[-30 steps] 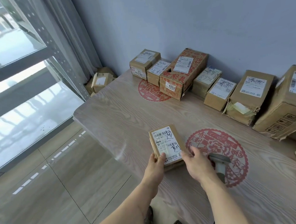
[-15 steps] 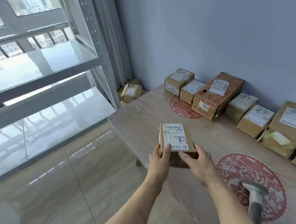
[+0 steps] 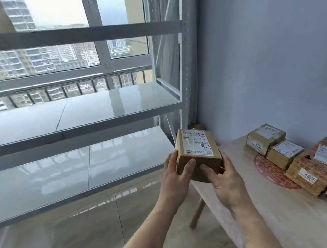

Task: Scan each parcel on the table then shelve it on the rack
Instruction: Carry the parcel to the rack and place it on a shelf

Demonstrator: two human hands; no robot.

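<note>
A small brown cardboard parcel point(image 3: 197, 152) with a white shipping label on top is held in the air past the table's left edge. My left hand point(image 3: 174, 173) grips its left side and my right hand point(image 3: 223, 179) grips its right side and underside. The grey metal rack point(image 3: 99, 111) stands to the left with bare glossy shelves at two levels. More labelled parcels point(image 3: 266, 138) lie along the wall on the wooden table point(image 3: 281, 212). The scanner is out of view.
A red-printed box point(image 3: 316, 167) marked 4068 and another brown box point(image 3: 284, 153) sit at the table's right. The rack's upright post point(image 3: 183, 83) stands close to the blue wall. Behind the rack is a window. Tiled floor lies below.
Both hands have lifted the parcel off the table and carried it left toward the rack. The view has turned left and up, and the scanner has left the frame.
</note>
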